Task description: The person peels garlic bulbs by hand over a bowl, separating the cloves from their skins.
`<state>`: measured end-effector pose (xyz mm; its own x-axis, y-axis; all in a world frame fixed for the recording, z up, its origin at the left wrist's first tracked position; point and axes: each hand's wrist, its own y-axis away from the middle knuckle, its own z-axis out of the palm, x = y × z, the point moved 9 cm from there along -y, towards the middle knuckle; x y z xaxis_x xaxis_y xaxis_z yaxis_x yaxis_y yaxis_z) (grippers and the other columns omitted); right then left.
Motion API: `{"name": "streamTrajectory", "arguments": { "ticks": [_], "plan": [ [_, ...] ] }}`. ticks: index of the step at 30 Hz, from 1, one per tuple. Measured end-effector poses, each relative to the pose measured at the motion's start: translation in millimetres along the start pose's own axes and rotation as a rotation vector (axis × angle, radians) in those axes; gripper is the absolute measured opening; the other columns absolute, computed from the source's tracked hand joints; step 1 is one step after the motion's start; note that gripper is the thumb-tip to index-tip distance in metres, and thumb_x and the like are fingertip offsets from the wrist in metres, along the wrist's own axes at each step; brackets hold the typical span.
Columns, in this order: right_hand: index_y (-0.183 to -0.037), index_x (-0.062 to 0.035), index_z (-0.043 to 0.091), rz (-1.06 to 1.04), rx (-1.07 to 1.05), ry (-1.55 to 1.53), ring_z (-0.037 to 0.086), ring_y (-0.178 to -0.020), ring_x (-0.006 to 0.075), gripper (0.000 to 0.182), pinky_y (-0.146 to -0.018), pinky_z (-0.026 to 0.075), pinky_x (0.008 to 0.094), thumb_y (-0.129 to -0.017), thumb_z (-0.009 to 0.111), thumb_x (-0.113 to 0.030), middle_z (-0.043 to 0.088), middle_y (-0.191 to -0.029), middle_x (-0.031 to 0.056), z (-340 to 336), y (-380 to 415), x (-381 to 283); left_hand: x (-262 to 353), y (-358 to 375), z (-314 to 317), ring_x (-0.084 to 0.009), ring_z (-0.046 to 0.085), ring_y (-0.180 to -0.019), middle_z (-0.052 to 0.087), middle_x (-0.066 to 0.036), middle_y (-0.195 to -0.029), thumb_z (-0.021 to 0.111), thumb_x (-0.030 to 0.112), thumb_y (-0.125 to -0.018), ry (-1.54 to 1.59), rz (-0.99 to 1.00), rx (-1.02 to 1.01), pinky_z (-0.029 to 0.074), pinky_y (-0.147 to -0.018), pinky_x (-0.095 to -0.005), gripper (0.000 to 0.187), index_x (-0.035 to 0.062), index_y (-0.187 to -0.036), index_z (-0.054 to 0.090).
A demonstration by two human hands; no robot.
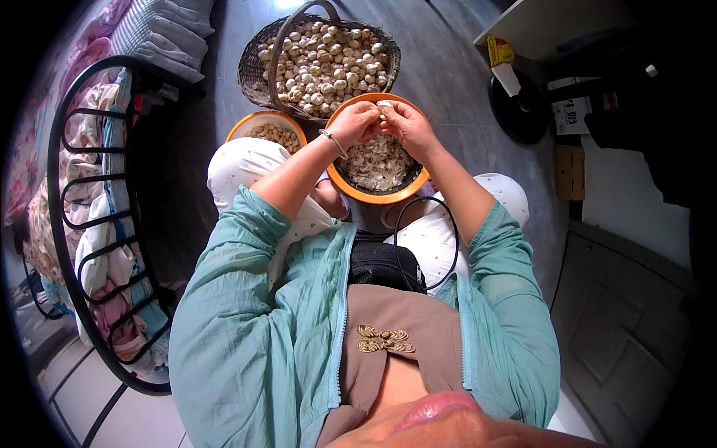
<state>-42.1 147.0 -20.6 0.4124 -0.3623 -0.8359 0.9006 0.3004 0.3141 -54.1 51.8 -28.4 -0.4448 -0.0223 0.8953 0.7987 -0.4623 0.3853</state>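
Observation:
My left hand [357, 122] and my right hand [408, 127] meet over an orange-rimmed basin [377, 198], fingers pinched together. Between the fingertips is a small pale garlic clove [385, 105], partly hidden by them. Papery garlic skins [376, 166] fill the basin below. Left of it stands a smaller orange-rimmed bowl [237, 128] with loose garlic cloves [276, 135] in it. Behind both, a wicker basket [249, 71] with an arched handle is heaped with whole garlic bulbs [328, 63].
A black metal bed frame [56, 187] with bedding rises at the left. On the right are a round black base [517, 112], a white carton [570, 110] and a grey cabinet door [616, 336]. My knees flank the basin on the grey floor [467, 82].

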Motion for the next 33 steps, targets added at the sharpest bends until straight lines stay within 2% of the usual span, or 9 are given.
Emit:
{"name": "streamTrajectory", "arguments": {
  "ticks": [4, 6, 10, 13, 15, 22, 24, 28, 33],
  "plan": [
    [-0.110, -0.0036, 0.052, 0.003, -0.009, -0.035, 0.057, -0.077, 0.0077, 0.026, -0.068, 0.048, 0.0206, -0.091, 0.053, -0.022, 0.058, -0.092, 0.0015, 0, -1, -1, 5, 2, 3, -0.0087, 0.050, -0.052, 0.056, -0.002, -0.067, 0.047, 0.019, -0.090, 0.001, 0.028, -0.101, 0.042, -0.048, -0.0215, 0.018, 0.0037, -0.091, 0.057],
    [-0.111, -0.0032, 0.052, -0.014, -0.041, -0.038, 0.059, -0.077, 0.0086, 0.025, -0.068, 0.048, 0.0209, -0.092, 0.051, -0.020, 0.058, -0.092, 0.0018, 2, -2, -5, -6, 2, 2, -0.0110, 0.053, -0.056, 0.058, -0.004, -0.074, 0.044, 0.017, -0.090, 0.308, -0.084, -0.059, 0.046, -0.051, -0.0237, 0.018, 0.0038, -0.094, 0.055],
    [-0.112, -0.0029, 0.051, -0.031, -0.044, -0.038, 0.059, -0.076, 0.0092, 0.025, -0.068, 0.048, 0.0210, -0.093, 0.050, -0.019, 0.058, -0.092, 0.0022, 5, 2, -11, -6, 1, 5, -0.0122, 0.055, -0.058, 0.059, -0.005, -0.078, 0.043, 0.015, -0.091, 0.371, -0.085, -0.108, 0.050, -0.054, -0.0262, 0.018, 0.0036, -0.095, 0.055],
    [-0.112, -0.0034, 0.052, -0.008, -0.016, -0.013, 0.059, -0.077, 0.0084, 0.025, -0.068, 0.048, 0.0209, -0.092, 0.051, -0.019, 0.058, -0.092, 0.0013, 4, 3, -10, -5, 2, 1, -0.0120, 0.056, -0.059, 0.059, -0.005, -0.078, 0.044, 0.020, -0.093, 0.354, -0.083, -0.057, 0.051, -0.055, -0.0273, 0.020, 0.0036, -0.096, 0.055],
    [-0.111, -0.0044, 0.053, 0.002, -0.022, -0.041, 0.058, -0.077, 0.0069, 0.025, -0.068, 0.048, 0.0203, -0.092, 0.052, -0.019, 0.058, -0.092, -0.0002, 5, 3, -9, -7, 2, -9, -0.0112, 0.057, -0.060, 0.059, -0.004, -0.078, 0.045, 0.024, -0.094, 0.310, -0.089, 0.073, 0.053, -0.057, -0.0269, 0.022, 0.0045, -0.096, 0.056],
    [-0.110, -0.0060, 0.054, 0.033, 0.006, -0.037, 0.055, -0.075, 0.0050, 0.024, -0.068, 0.048, 0.0197, -0.091, 0.053, -0.021, 0.058, -0.091, -0.0021, 2, 3, -5, -4, 6, -11, -0.0095, 0.057, -0.061, 0.058, -0.001, -0.077, 0.051, 0.025, -0.092, 0.409, -0.140, 0.108, 0.053, -0.059, -0.0266, 0.019, 0.0071, -0.096, 0.057],
    [-0.110, -0.0066, 0.054, 0.024, 0.034, -0.030, 0.055, -0.075, 0.0049, 0.024, -0.068, 0.049, 0.0200, -0.091, 0.054, -0.021, 0.058, -0.090, -0.0023, -1, 3, -5, -1, 5, -3, -0.0093, 0.056, -0.062, 0.057, 0.001, -0.078, 0.054, 0.025, -0.090, 0.336, -0.152, 0.009, 0.053, -0.062, -0.0279, 0.018, 0.0077, -0.095, 0.058],
    [-0.109, -0.0068, 0.054, 0.017, 0.045, -0.033, 0.055, -0.074, 0.0049, 0.023, -0.067, 0.049, 0.0202, -0.091, 0.052, -0.021, 0.057, -0.089, -0.0020, -3, 2, -5, -8, -2, -5, -0.0083, 0.054, -0.064, 0.055, 0.002, -0.078, 0.056, 0.024, -0.090, 0.237, -0.087, -0.010, 0.050, -0.063, -0.0265, 0.017, 0.0078, -0.093, 0.058],
    [-0.107, -0.0034, 0.054, 0.068, 0.059, -0.128, 0.056, -0.068, 0.0089, 0.026, -0.062, 0.048, 0.0238, -0.093, 0.042, -0.022, 0.057, -0.081, 0.0006, -7, 3, -1, -6, -2, -4, -0.0079, 0.051, -0.067, 0.055, 0.002, -0.079, 0.056, 0.022, -0.089, 0.217, -0.060, -0.027, 0.046, -0.062, -0.0235, 0.015, 0.0075, -0.090, 0.059]
  ]
}}
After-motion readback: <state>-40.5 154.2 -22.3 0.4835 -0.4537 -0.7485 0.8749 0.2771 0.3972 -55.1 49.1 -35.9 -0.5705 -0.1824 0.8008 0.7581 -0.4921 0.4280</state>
